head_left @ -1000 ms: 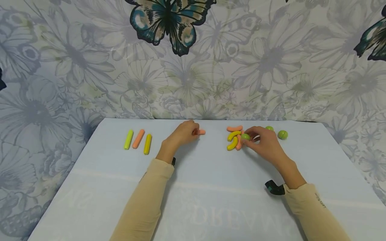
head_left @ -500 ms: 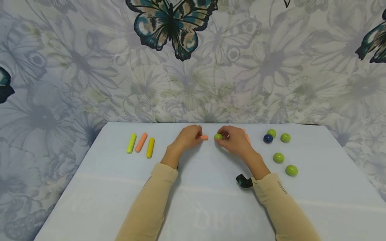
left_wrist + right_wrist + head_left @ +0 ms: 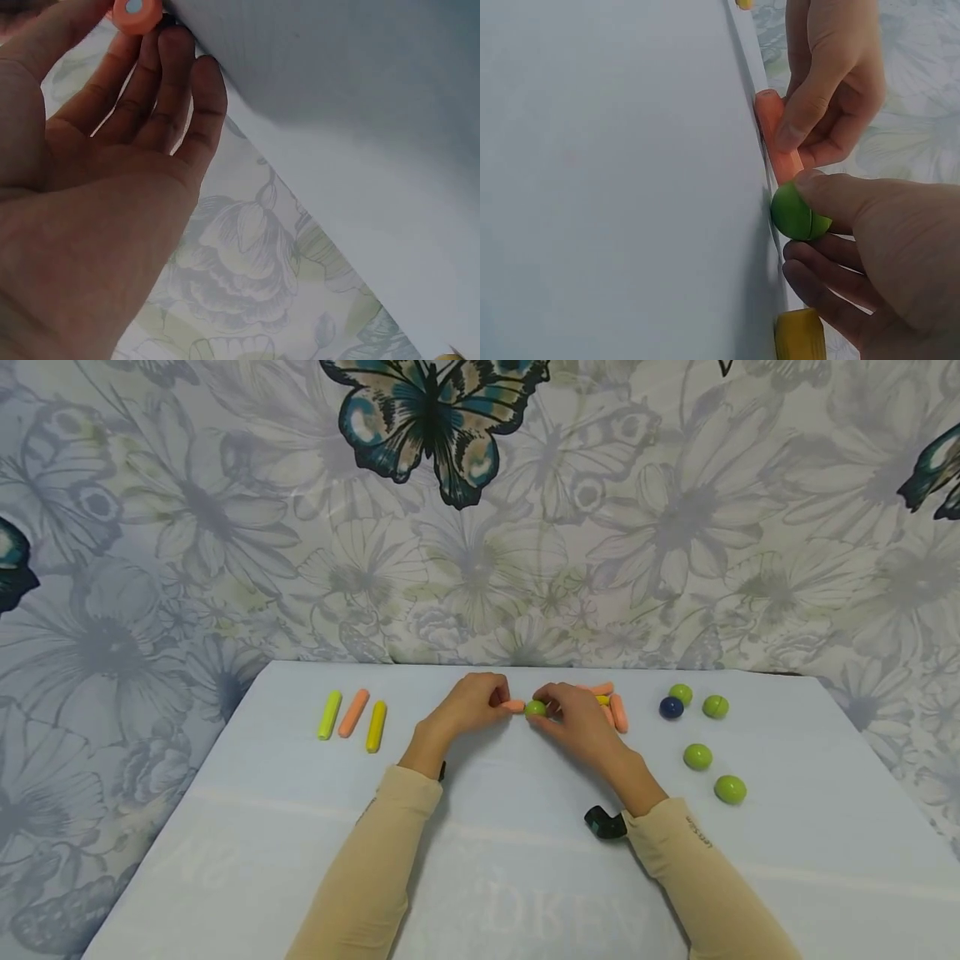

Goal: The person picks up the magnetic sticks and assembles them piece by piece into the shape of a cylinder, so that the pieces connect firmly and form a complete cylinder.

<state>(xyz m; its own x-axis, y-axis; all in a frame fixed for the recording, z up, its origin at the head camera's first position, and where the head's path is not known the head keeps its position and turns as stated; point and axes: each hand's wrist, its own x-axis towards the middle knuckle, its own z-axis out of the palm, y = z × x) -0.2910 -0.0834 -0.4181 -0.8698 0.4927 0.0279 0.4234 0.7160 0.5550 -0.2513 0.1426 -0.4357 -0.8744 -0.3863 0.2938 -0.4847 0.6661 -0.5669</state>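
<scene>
Pale-blue cloth-covered table (image 3: pixel 247 827) first: I see my right hand (image 3: pixel 577 722) has carried the small green ball (image 3: pixel 536 708), pinched, over to the short orange stick (image 3: pixel 514 706) my left hand (image 3: pixel 468 702) grips; they seem to touch now, ready to join.

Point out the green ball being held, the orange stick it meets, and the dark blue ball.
green ball (image 3: pixel 799 214), right wrist view, its rounded front.
orange stick (image 3: pixel 774 131), right wrist view, mid-length of its side.
dark blue ball (image 3: pixel 671 707), head view, its centre.

Yellow piece (image 3: pixel 799 336) cut off; btm edge
</scene>
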